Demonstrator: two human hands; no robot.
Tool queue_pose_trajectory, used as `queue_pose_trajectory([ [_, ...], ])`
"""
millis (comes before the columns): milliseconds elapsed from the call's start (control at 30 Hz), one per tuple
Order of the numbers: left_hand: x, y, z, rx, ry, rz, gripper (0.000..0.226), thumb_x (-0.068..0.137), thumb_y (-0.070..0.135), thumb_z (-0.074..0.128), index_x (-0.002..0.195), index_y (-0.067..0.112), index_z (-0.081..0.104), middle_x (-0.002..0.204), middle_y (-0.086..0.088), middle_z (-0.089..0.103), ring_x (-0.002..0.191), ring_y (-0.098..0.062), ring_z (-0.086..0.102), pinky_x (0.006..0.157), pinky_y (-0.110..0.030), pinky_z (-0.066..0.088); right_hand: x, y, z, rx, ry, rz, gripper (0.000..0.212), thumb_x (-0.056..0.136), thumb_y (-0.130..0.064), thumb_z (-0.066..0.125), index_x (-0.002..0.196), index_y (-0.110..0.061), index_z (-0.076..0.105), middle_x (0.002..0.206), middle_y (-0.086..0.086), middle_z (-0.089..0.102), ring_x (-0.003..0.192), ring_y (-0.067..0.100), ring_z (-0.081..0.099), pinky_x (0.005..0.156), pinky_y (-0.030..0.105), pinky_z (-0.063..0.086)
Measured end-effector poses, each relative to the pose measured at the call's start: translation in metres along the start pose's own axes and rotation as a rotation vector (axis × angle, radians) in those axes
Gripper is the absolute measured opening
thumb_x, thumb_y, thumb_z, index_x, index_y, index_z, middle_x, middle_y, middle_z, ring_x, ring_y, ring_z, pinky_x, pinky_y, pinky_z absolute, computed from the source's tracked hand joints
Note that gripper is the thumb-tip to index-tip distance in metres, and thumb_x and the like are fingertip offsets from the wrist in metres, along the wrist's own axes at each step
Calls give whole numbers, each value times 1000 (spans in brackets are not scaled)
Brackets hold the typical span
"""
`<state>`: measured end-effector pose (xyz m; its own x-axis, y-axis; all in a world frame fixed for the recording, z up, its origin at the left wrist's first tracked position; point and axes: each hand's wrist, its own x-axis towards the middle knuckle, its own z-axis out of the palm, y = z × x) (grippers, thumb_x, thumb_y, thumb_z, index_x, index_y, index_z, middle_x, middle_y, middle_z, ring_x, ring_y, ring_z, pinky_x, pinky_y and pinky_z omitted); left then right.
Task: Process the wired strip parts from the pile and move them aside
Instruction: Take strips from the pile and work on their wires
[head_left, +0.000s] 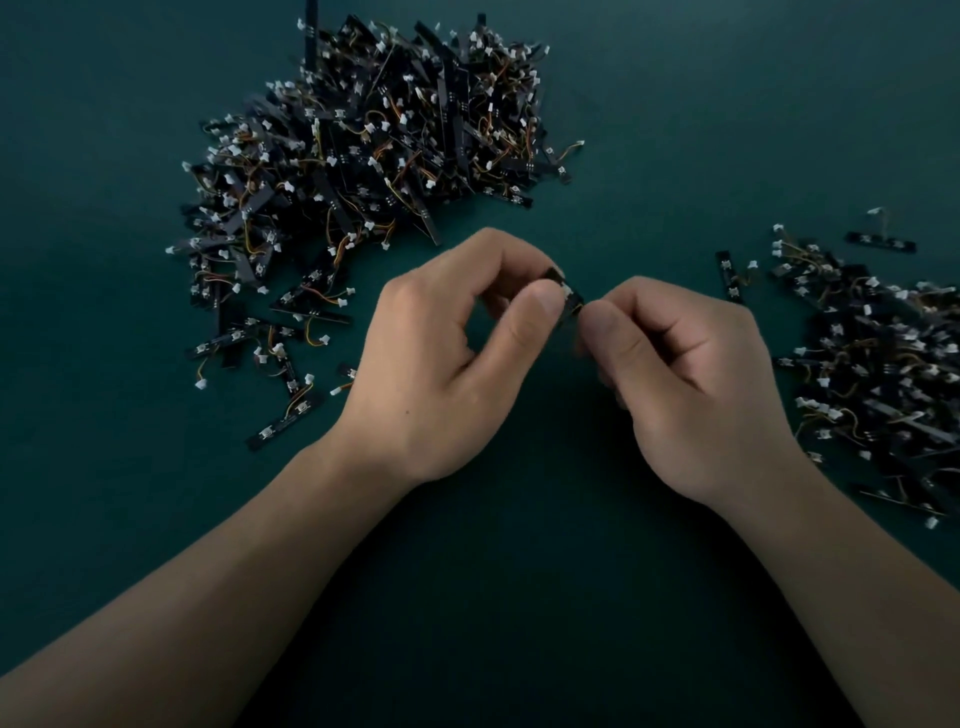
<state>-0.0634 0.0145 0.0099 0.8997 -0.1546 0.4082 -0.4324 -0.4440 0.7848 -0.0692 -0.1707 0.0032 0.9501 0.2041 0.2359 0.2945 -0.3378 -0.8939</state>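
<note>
**Both hands pinching one strip part above the tabletop**

The left hand (436, 364) is curling its thumb and forefinger into a ring and pinching one end of a small black strip part (567, 295). The right hand (685, 384) is pinching the other end, fingers folded in. Both forearms are coming in from the near edge. The big pile (363, 156) is lying toward the far edge of the green tabletop (519, 571), left of centre. The second pile (883, 374) is lying at the right edge.
</note>
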Motion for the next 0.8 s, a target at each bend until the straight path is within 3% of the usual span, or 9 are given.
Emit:
queue_pose_trajectory([
  [100,1,1,0,34,9,14,11,99,11,65,90,8,71,82,7,69,78,-11,65,74,-19,47,0,-1,0,11,-46,11,31,104,-37,53,79,-19,62,60,8,54,51,23,48,48,41,40],
  [233,0,3,0,4,34,-37,15,97,10,66,82,8,66,74,5,65,71,-11,61,68,-16,42,1,0,-2,84,-67,65,28,101,-37,51,85,-19,63,66,19,53,57,41,47,50,52,38],
  [500,0,4,2,68,16,-106,23,93,13,64,72,8,60,64,1,59,58,-11,51,59,-14,32,1,1,-1,25,-54,30,25,102,-35,53,82,-23,63,61,11,55,52,31,50,50,48,39],
  [800,1,2,4,110,23,-26,24,90,11,61,68,3,60,61,-4,60,60,-23,55,61,-33,42,1,2,-2,67,-61,44,28,97,-32,53,77,-15,63,63,19,53,55,38,47,50,50,37],
])
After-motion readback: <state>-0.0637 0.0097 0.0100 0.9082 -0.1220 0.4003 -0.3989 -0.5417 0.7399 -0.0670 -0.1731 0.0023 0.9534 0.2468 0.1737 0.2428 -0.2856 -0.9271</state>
